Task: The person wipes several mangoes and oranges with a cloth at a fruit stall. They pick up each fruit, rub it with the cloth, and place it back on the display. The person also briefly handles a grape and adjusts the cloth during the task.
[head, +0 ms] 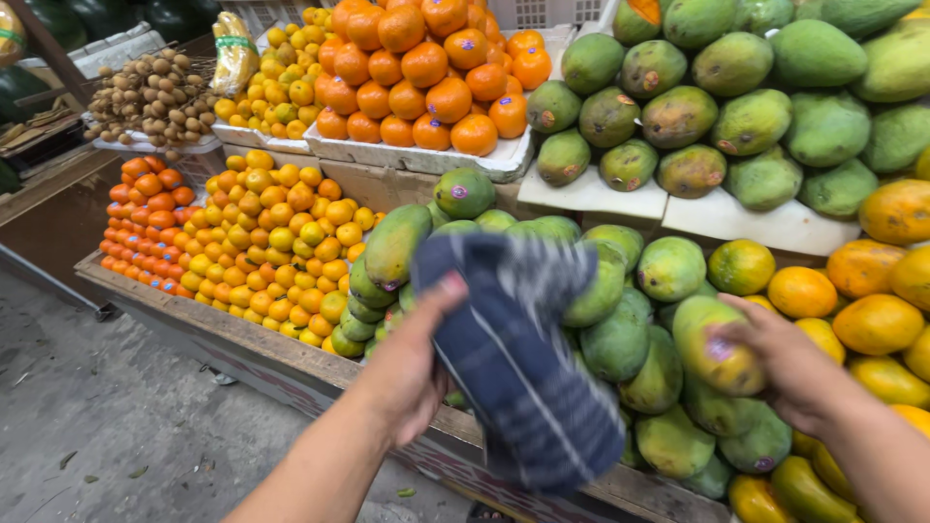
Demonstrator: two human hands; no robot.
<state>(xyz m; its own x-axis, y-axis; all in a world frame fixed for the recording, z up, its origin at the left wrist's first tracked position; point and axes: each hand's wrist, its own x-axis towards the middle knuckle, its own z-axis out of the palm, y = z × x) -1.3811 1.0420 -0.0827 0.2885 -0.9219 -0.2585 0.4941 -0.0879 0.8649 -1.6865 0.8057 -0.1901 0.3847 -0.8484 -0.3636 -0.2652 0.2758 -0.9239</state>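
Plainly, the wooden table (242, 341) carries heaped mangoes (620, 329), with small oranges (271, 242) beside them. The left hand (412, 373) grips a dark blue striped cloth (523, 358), thumb pressed over its top, the cloth blurred as if swinging. The right hand (790, 363) has its fingers wrapped around one green-yellow mango (712, 344) atop the heap. Tugging that mango carelessly could set its neighbours rolling off the front edge.

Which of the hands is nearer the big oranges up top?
Left. The left hand, holding a striped cloth, sits below the oranges; the right hand is farther right.
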